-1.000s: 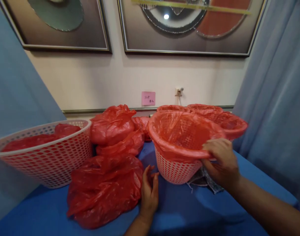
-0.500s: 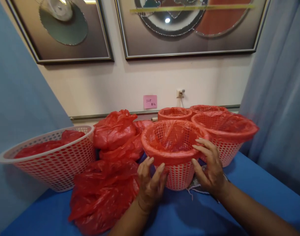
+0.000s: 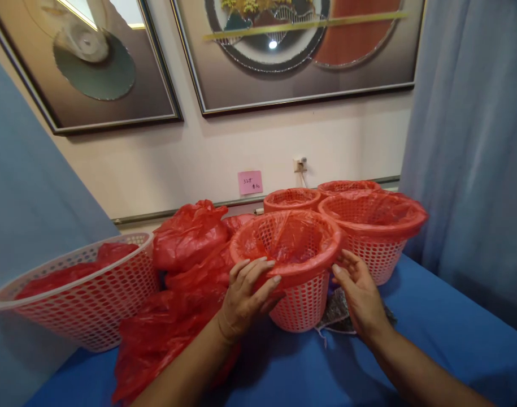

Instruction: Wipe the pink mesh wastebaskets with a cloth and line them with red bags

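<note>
A pink-white mesh basket [image 3: 299, 302] stands in front of me, lined with a red plastic bag [image 3: 279, 274] folded over its rim. My left hand [image 3: 245, 294] is at the front left of the rim, fingers spread against the folded bag. At the right side of the rim is my right hand [image 3: 360, 294], thumb and fingers apart and fingertips at the bag's edge. Both hands look open. The basket's inside shows only through the thin red liner.
More lined baskets [image 3: 377, 257] stand behind and to the right. Red bags [image 3: 190, 237] are heaped left, beside a large pale basket [image 3: 84, 305] holding red plastic. A dark, stringed item [image 3: 338, 311] lies on the blue table [image 3: 431, 316]. Curtains [image 3: 465, 141] flank both sides.
My left hand has risen from below the rim onto the folded bag. My right hand has lowered slightly along the right side. The view has tilted and shifted a little.
</note>
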### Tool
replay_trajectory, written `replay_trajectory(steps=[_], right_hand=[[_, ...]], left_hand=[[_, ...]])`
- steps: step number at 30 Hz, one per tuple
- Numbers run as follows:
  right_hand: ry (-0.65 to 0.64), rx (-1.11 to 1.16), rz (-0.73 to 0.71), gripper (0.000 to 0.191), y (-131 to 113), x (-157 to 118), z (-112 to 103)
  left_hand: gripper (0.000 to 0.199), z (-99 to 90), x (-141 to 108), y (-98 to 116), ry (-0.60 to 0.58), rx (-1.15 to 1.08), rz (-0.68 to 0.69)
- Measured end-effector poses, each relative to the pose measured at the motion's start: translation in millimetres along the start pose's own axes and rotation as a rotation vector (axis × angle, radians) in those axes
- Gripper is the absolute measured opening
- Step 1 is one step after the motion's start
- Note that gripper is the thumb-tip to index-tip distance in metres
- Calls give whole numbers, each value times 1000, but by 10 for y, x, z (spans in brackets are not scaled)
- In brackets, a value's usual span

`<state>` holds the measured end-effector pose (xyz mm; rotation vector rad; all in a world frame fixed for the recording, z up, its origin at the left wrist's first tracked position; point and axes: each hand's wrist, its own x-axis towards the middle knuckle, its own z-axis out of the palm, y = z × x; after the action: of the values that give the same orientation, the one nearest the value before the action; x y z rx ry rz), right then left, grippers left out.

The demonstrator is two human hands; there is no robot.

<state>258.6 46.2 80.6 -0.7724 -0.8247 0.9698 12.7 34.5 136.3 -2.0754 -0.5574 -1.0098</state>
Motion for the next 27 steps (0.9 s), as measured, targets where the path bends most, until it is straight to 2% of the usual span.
replay_trajectory(steps=[3, 7, 10, 14, 18, 20, 25, 27], right_hand=[[-11, 208, 169, 62, -192, 58, 55], [-153, 355, 351, 41, -398, 103, 52], [-166, 414, 481, 34, -451, 82, 21], [-131, 484, 522, 29, -584, 43, 26], [-195, 449, 402, 27, -791, 121, 137], [-223, 360, 280, 27, -822, 221, 212], [-184, -196, -324, 21, -577, 432, 314], [-207, -403, -460, 28, -453, 422, 315]], left_hand=[[43, -26, 12, 46, -37, -19, -15], [50, -44, 70, 119, -77, -25, -55], [49, -33, 87, 145, -61, -12, -83], [48, 7, 69, 157, -21, 4, -98], [37, 32, 76, 162, 38, -3, -123], [28, 23, 103, 149, 58, -55, -155], [23, -65, 196, 82, 31, -251, -258], [22, -108, 216, 73, -10, -336, -287]])
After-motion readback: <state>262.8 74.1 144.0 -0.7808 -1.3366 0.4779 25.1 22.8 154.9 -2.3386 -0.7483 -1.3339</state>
